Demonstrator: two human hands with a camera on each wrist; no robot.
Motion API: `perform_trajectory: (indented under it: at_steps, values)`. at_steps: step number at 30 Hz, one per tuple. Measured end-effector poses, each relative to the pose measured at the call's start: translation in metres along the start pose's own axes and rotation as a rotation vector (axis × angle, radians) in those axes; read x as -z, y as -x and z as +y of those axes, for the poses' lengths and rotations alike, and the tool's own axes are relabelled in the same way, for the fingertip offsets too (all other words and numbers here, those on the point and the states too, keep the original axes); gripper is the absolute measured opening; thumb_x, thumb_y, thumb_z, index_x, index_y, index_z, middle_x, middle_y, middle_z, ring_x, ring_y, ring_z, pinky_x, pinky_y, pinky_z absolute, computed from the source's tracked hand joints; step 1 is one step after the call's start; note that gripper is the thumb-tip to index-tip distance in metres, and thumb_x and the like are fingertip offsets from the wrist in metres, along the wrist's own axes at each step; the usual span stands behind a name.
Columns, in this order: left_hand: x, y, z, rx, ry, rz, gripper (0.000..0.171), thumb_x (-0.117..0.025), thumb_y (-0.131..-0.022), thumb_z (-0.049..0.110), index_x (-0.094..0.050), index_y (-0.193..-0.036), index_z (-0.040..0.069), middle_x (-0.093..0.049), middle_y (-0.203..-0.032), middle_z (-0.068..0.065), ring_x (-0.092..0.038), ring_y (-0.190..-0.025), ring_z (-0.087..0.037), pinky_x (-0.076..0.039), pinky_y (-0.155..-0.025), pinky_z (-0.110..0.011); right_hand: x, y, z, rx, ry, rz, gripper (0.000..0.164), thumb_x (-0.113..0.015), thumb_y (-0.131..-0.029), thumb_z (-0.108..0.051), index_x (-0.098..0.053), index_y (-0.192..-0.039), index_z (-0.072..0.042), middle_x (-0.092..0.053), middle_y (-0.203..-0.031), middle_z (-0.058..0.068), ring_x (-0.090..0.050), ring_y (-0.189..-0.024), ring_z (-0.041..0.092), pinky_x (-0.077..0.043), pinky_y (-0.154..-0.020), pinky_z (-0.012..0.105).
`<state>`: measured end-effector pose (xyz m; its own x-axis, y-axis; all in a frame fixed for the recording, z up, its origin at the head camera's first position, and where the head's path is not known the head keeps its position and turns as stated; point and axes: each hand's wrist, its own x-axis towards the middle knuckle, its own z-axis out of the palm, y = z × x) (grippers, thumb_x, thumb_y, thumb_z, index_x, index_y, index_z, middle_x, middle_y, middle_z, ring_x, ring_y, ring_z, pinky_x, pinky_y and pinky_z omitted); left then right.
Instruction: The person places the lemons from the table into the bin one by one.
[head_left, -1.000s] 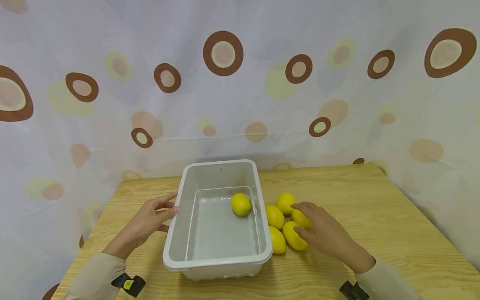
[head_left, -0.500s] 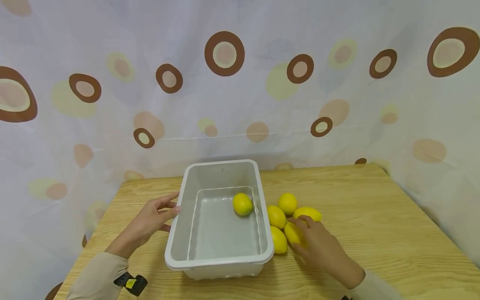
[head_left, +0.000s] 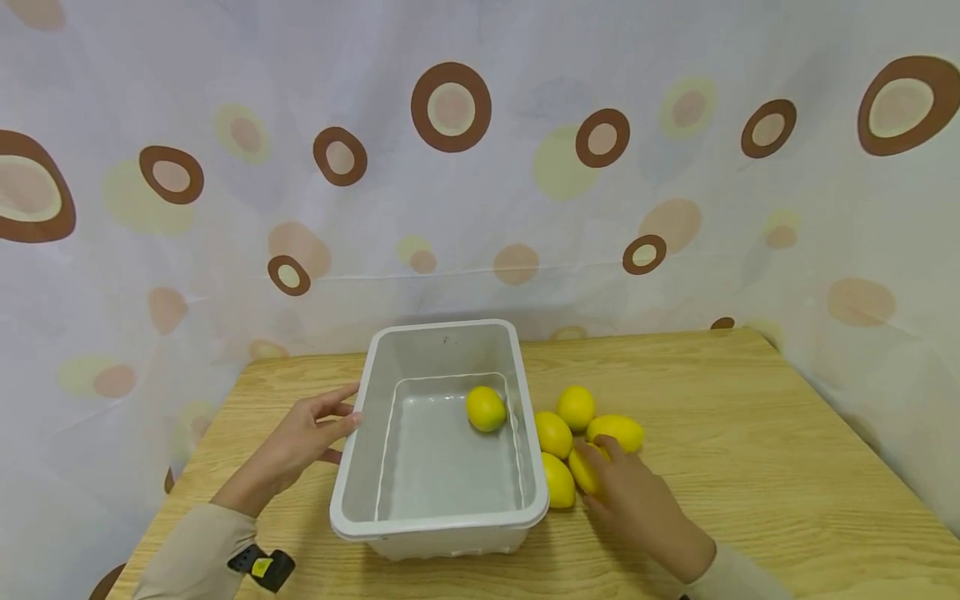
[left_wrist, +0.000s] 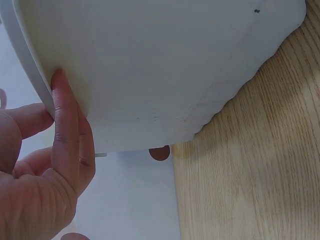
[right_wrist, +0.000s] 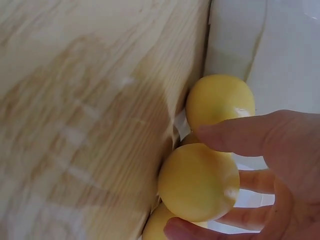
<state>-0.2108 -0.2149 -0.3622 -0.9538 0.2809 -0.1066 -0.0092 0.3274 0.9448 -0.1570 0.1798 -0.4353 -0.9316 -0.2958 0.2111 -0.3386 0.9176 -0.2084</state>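
A light grey plastic basin (head_left: 438, 528) stands on the wooden table, one yellow lemon (head_left: 486, 409) with a greenish end inside it. My left hand (head_left: 300, 437) pinches the basin's left rim, thumb on top and fingers beneath, as the left wrist view shows of the basin wall (left_wrist: 150, 75). Right of the basin, my right hand (head_left: 641, 508) curls its thumb and fingers round a lemon (right_wrist: 197, 182) at table level. Around that one sit other lemons: one at the back (head_left: 576, 408), one to the right (head_left: 615, 432), and two along the basin's side.
The wooden table (head_left: 750, 433) extends to the right of the lemons and ends at a patterned cloth backdrop (head_left: 480, 208). Cloth also hangs along both sides. The basin's high walls stand between the two hands.
My right hand has moved left and toward me, off the right-hand lemon and onto the nearer one, closing round it. The right-hand lemon has shifted slightly rightward. The left hand keeps its hold.
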Motion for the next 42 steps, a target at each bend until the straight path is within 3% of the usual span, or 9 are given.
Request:
perform_trajectory:
  at_steps: [13, 24, 35, 42]
  values:
    - [-0.001, 0.001, 0.000, 0.005, -0.017, 0.006, 0.060, -0.058, -0.087, 0.024, -0.031, -0.139, 0.010, -0.048, -0.110, -0.021, -0.059, -0.091, -0.024, -0.054, -0.063, -0.040, -0.007, 0.001, 0.001, 0.040, 0.030, 0.044, 0.064, -0.076, -0.066, -0.016, -0.047, -0.124, -0.012, -0.046, -0.116, 0.015, -0.052, -0.074, 0.024, -0.043, -0.043, 0.023]
    - [-0.002, 0.000, 0.001, 0.012, -0.008, 0.008, 0.059, -0.058, -0.087, 0.023, -0.032, -0.138, 0.011, -0.049, -0.111, -0.021, -0.059, -0.090, -0.024, -0.054, -0.064, -0.040, -0.003, 0.005, 0.004, 0.104, 0.025, 0.130, 0.059, -0.074, -0.063, -0.011, -0.052, -0.118, -0.007, -0.050, -0.107, 0.016, -0.053, -0.072, 0.025, -0.048, -0.058, 0.033]
    - [-0.001, 0.002, 0.002, 0.014, -0.005, 0.006, 0.060, -0.058, -0.086, 0.024, -0.031, -0.139, 0.010, -0.048, -0.110, -0.021, -0.059, -0.091, -0.024, -0.054, -0.064, -0.040, 0.022, 0.008, 0.004, 0.085, 0.037, 0.125, 0.053, -0.075, -0.064, -0.014, -0.053, -0.112, -0.008, -0.052, -0.104, 0.016, -0.051, -0.061, 0.019, -0.047, -0.055, 0.030]
    - [0.000, 0.001, 0.001, 0.004, -0.004, 0.000, 0.061, -0.059, -0.086, 0.026, -0.031, -0.138, 0.010, -0.049, -0.110, -0.021, -0.059, -0.091, -0.024, -0.054, -0.064, -0.040, 0.053, 0.003, -0.001, 0.111, 0.012, 0.150, 0.059, -0.077, -0.062, -0.010, -0.050, -0.115, -0.005, -0.050, -0.108, 0.019, -0.055, -0.068, 0.022, -0.051, -0.059, 0.034]
